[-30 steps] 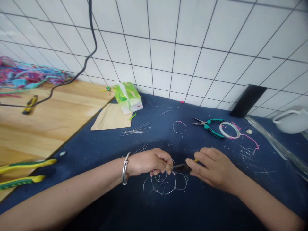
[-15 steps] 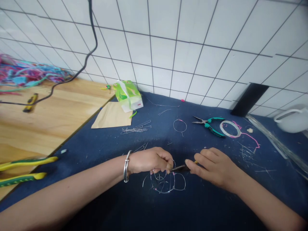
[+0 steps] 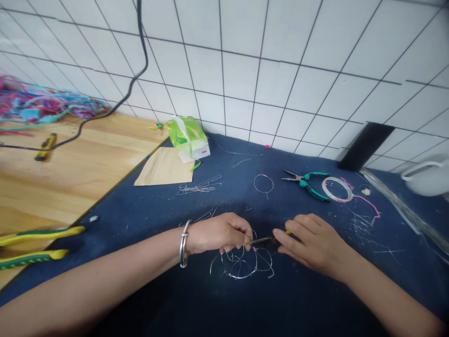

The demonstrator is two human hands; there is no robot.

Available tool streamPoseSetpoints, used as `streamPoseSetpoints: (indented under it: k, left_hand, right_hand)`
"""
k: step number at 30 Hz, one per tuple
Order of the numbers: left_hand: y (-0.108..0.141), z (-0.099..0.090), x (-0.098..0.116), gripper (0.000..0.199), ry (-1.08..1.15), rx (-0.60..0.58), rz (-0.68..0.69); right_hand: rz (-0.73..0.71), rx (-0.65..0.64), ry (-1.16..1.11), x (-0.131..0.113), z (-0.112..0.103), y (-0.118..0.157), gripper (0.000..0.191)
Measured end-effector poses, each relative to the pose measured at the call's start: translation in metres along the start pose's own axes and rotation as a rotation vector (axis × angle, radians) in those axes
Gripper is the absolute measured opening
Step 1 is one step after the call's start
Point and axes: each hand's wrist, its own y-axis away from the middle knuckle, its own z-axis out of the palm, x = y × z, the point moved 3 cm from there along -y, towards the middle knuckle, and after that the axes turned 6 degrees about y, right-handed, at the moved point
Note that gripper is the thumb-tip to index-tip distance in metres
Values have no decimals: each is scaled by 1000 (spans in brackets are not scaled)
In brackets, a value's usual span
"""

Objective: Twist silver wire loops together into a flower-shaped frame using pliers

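Observation:
My left hand (image 3: pixel 224 232), with a silver bangle (image 3: pixel 183 244) on the wrist, pinches a frame of looped silver wire (image 3: pixel 242 276). Small pink bits sit at some of the wire joints. My right hand (image 3: pixel 308 241) is closed around dark-jawed pliers (image 3: pixel 263 241), their yellow handle mostly hidden under the fingers. The plier tips meet the wire right at my left fingertips; whether the jaws clamp it I cannot tell. Behind my hands lies a single wire ring (image 3: pixel 263 183) with a pink mark at its top.
Teal-handled pliers (image 3: pixel 307 180) lie beside a white ring-shaped spool (image 3: pixel 337 189) with pink cord. Bent wires (image 3: pixel 198 188) rest near brown paper (image 3: pixel 164 166) and a green tissue pack (image 3: pixel 188 138). Yellow-green handles (image 3: pixel 42 236) stick in at left. A white mug (image 3: pixel 426 178) stands far right.
My right hand and the pliers have turned slightly at the wire, the fingers shifting on the handle. The wire frame has tilted a little, and the view has shifted slightly.

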Motion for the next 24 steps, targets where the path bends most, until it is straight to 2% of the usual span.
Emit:
streamPoseSetpoints:
  k: [10,16,24]
  left_hand:
    - [4,1,2,19,-180,122,69]
    - [6,2,10,20,-357,245,198]
    - [6,1,14,19,-388,321,293]
  right_hand:
    - [48,-18,-88,0,2,-3,30]
    - [100,-16,-173,1,5,-3,31]
    - [231,-61,-366,1,7,-3,32]
